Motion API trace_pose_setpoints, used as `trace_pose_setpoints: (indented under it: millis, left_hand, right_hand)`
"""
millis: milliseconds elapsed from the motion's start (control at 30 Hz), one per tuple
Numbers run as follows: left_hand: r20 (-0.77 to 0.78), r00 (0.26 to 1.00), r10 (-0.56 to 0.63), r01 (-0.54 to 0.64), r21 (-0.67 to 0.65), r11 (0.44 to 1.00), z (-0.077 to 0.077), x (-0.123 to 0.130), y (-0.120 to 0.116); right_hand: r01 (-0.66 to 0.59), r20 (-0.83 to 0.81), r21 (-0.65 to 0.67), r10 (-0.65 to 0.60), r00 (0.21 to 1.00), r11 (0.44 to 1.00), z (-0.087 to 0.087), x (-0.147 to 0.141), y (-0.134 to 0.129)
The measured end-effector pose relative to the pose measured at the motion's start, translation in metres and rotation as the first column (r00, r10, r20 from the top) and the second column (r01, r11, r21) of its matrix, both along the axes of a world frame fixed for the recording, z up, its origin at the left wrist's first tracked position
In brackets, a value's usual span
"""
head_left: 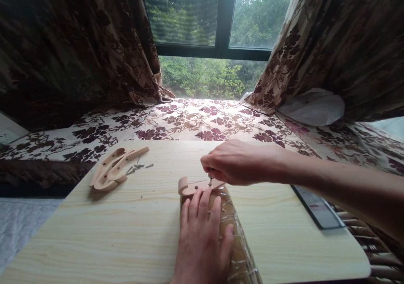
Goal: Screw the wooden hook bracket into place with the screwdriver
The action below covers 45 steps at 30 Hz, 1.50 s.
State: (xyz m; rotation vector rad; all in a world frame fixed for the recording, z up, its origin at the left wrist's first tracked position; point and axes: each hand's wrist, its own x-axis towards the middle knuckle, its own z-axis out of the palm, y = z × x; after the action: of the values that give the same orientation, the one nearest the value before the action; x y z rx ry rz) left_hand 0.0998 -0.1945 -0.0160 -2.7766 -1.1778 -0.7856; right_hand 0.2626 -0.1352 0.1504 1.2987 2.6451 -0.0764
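My left hand (202, 237) lies flat, fingers stretched out, on a brown bar wrapped in shiny clear film (241, 242). Its fingertips touch the near edge of a pale wooden hook (189, 188), which rests across the bar's far end and has a dark hole. Above the hook, my right hand (230, 164) is closed in a fist around a screwdriver (210, 179). Only the metal shaft shows below the fist; the handle is hidden. The shaft stands upright, its tip at a screw spot in the hook.
Several more wooden hooks (110, 172) lie grouped at the table's far left, beside several loose screws (137, 167). A dark-edged flat device (318, 208) rests near the table's right edge. Beyond the table (126, 233) are a floral-covered ledge (202, 120), curtains and a window.
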Motion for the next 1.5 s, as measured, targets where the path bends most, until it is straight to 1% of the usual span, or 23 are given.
trace_pose_setpoints:
  millis: [100,200,333,400,467,533,667,733,800,933,1000,1100,1267,1333,1400,1433,1500]
  left_hand:
    - [-0.009,1.000,0.000,0.000,0.011,1.000,0.001,0.001,0.000]
    - [-0.018,1.000,-0.001,0.001,0.011,1.000,0.003,0.002,0.000]
    - [-0.016,1.000,-0.003,0.004,0.016,1.000,0.003,0.002,-0.002]
    - [-0.015,1.000,0.000,0.000,0.010,1.000,0.002,0.001,-0.003]
    - [-0.008,1.000,0.000,0.000,-0.006,1.000,0.001,0.001,-0.003]
    - [0.003,1.000,0.002,-0.002,-0.015,1.000,0.001,0.000,-0.002]
    - [0.001,1.000,0.003,-0.003,-0.014,1.000,0.001,0.000,-0.001]
    - [-0.005,1.000,0.000,0.000,-0.001,1.000,0.001,0.000,-0.001]
    - [-0.007,1.000,-0.001,0.001,0.011,1.000,0.001,0.001,-0.001]
    - [-0.007,1.000,0.007,-0.007,0.005,1.000,0.000,0.000,-0.002]
    - [-0.008,1.000,0.007,-0.007,0.000,1.000,0.000,0.000,-0.002]
    - [-0.008,1.000,0.000,0.000,0.006,1.000,0.001,0.000,-0.001]
    - [-0.025,1.000,-0.001,0.002,0.039,0.999,0.003,0.001,0.000]
    - [-0.025,1.000,0.001,0.000,0.039,0.999,0.003,0.001,0.000]
    - [-0.030,1.000,-0.001,0.002,0.042,0.999,0.002,0.000,-0.001]
    - [-0.035,0.999,-0.003,0.005,0.047,0.999,0.002,0.000,-0.001]
    - [-0.042,0.999,-0.005,0.008,0.069,0.998,0.001,0.000,-0.001]
  right_hand:
    - [0.058,0.021,0.050,-0.059,0.998,0.997,-0.004,-0.001,0.001]
    - [0.080,0.032,0.073,-0.082,0.996,0.994,-0.002,-0.002,0.002]
    - [0.042,0.027,0.006,-0.042,0.999,0.999,0.008,-0.003,0.003]
    - [0.013,0.024,-0.025,-0.013,1.000,1.000,0.010,-0.003,0.002]
    - [-0.015,0.013,-0.025,0.016,1.000,1.000,0.007,-0.002,0.001]
    - [-0.013,-0.008,0.001,0.013,1.000,1.000,0.001,-0.002,0.000]
    - [0.086,-0.030,0.078,-0.083,0.996,0.993,-0.010,0.000,-0.001]
    - [0.121,-0.016,0.103,-0.120,0.993,0.987,-0.010,0.000,0.000]
    - [0.125,0.004,0.098,-0.126,0.992,0.987,-0.006,0.000,0.000]
    - [0.040,-0.033,0.032,-0.039,0.999,0.999,0.004,0.001,-0.001]
    - [0.010,-0.053,0.006,-0.010,0.999,1.000,0.005,0.002,-0.001]
    - [0.008,-0.070,0.012,-0.007,0.998,1.000,0.001,0.003,-0.001]
    - [0.095,-0.063,0.087,-0.089,0.994,0.992,-0.009,0.000,0.000]
    - [0.130,-0.038,0.101,-0.127,0.991,0.986,-0.007,-0.002,0.000]
    - [0.151,0.000,0.088,-0.151,0.988,0.985,-0.002,-0.004,-0.001]
    - [0.139,0.009,0.068,-0.140,0.990,0.988,0.001,-0.004,-0.001]
    - [0.078,-0.007,0.008,-0.078,0.997,0.997,0.006,-0.004,-0.002]
